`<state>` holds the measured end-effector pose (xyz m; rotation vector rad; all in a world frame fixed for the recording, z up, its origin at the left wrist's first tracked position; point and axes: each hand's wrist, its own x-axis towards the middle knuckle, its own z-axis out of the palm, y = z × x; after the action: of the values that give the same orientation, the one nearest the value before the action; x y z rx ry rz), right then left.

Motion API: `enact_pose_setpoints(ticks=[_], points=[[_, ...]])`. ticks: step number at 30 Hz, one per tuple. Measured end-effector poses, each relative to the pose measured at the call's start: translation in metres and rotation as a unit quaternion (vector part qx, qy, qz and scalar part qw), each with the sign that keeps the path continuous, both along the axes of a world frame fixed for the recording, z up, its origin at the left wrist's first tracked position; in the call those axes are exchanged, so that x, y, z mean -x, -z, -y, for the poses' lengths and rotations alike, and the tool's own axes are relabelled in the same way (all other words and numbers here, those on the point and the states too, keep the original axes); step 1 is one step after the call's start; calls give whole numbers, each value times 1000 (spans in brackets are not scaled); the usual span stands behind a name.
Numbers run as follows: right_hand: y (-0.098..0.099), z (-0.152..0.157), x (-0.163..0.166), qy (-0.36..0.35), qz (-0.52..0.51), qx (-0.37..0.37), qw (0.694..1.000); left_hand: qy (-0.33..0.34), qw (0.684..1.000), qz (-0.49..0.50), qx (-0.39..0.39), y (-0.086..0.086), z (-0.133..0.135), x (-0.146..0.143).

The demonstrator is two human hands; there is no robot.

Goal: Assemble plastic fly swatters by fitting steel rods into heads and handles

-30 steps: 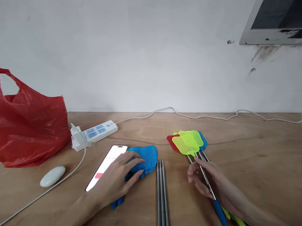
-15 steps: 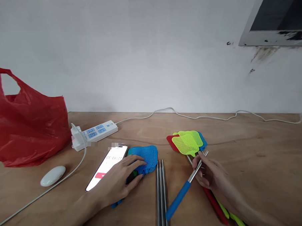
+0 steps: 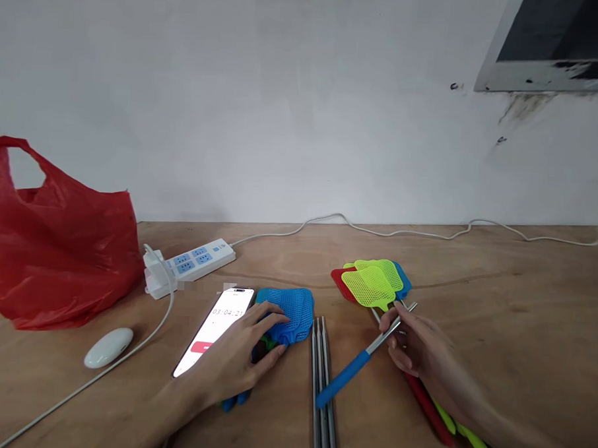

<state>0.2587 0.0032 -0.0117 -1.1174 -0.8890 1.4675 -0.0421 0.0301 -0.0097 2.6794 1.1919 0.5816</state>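
My left hand (image 3: 233,360) rests on a pile of blue mesh swatter heads (image 3: 290,311) next to a lit phone (image 3: 215,329), fingers curled over the mesh edge. My right hand (image 3: 417,348) pinches a metal rod with a blue grip (image 3: 344,378); the grip end points down-left and reaches the bare metal rods (image 3: 322,383). Assembled swatters with yellow-green, red and blue heads (image 3: 370,283) lie just beyond my right hand, their handles running under my forearm.
A red plastic bag (image 3: 55,246) stands at the left. A white power strip (image 3: 191,262), a white mouse-like device (image 3: 108,346) and cables lie on the wooden table (image 3: 498,305). A white wall rises behind.
My right hand has swung the blue-gripped rod round, so its grip now points down-left toward the bare rods. My left hand stayed on the blue heads.
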Motion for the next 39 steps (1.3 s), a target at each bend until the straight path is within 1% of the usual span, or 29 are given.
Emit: enact_pose_setpoints(ticks=[4, 13, 19, 26, 33, 36, 39], points=[[-1, 0, 0, 15, -6, -13, 1000, -3, 1000, -13, 1, 0, 0, 1], [-3, 2, 0, 3, -7, -15, 1000, -19, 1000, -20, 5, -2, 0, 0], [-6, 3, 0, 6, 4, -9, 1000, -28, 1000, -14, 0, 2, -1, 1], [-3, 1, 0, 7, 15, -15, 1000, -27, 999, -12, -26, 6, -2, 3], [-1, 0, -2, 5, 15, -13, 1000, -54, 997, -31, -38, 10, -1, 4], [-1, 0, -1, 7, 13, -12, 1000, -54, 997, -29, -38, 7, 0, 3], [-2, 1, 0, 13, 22, -19, 999, -43, 998, -3, -36, 0, 3, 0]])
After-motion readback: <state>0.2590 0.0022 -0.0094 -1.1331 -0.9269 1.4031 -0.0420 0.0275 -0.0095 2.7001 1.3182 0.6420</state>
